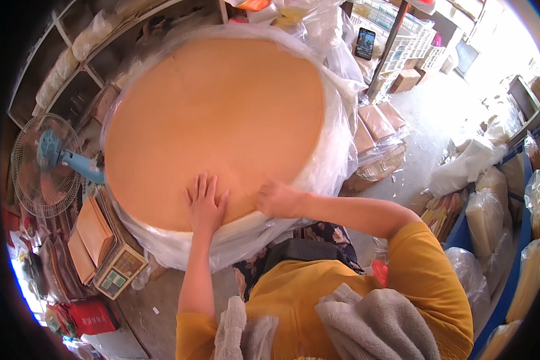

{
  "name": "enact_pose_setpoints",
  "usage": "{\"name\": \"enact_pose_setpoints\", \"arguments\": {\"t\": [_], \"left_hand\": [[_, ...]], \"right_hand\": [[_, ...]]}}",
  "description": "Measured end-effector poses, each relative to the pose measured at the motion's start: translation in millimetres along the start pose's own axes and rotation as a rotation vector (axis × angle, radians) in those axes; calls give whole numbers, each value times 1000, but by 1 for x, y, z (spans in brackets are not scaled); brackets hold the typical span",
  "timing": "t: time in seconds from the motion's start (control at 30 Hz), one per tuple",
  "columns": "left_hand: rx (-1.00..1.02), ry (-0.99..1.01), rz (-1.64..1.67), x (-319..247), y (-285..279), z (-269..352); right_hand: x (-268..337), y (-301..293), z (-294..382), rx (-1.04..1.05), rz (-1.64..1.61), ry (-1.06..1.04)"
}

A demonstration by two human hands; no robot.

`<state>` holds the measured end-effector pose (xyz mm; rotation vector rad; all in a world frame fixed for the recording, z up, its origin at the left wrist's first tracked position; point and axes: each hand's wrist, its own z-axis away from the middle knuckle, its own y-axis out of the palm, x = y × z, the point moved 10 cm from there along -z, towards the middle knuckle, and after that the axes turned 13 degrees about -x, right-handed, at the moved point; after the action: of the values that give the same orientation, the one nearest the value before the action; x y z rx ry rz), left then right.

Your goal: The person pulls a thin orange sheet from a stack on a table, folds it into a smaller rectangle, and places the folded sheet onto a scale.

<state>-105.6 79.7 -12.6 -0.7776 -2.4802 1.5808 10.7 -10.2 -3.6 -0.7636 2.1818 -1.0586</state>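
Observation:
A large round, flat orange-brown sheet [216, 112] with a smooth surface lies before me on a thick white round stack [315, 171]. Clear plastic film [342, 103] wraps loosely around the stack's sides. My left hand [205, 209] rests palm down on the sheet near its front edge, fingers spread, holding nothing. At the front right edge, my right hand [276, 200] is curled and slightly blurred. Its fingers hide whatever may be in them. A dark cut or line shows along the edge beside it.
A fan [49, 150] stands at the left, touching close to the stack. Below it a digital scale [120, 272] bears brown sheets [90, 234]. Bagged brown sheets [378, 121] lie on the right. A phone [365, 43] is propped at the back. Bagged goods [486, 220] fill the right side.

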Motion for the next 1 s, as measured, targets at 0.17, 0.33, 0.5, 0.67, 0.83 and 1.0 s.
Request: {"name": "enact_pose_setpoints", "arguments": {"t": [0.17,0.33,0.5,0.67,0.83,1.0], "left_hand": [[-39,-6,13,4,-4,1],[-30,-15,81,4,-5,-2],[-44,136,545,-30,-1,-14],[287,279,565,-108,36,-33],[87,261,259,-104,57,-53],[118,229,198,-106,81,-58]], "right_hand": [[2,2,-2,-42,-52,8],[-34,11,9,12,-310,259],[-166,1,41,-36,-918,1458],[-140,-33,16,-432,-810,1030],[-160,-33,12,-224,-510,869],[-286,-66,-10,-367,-322,983]]}}
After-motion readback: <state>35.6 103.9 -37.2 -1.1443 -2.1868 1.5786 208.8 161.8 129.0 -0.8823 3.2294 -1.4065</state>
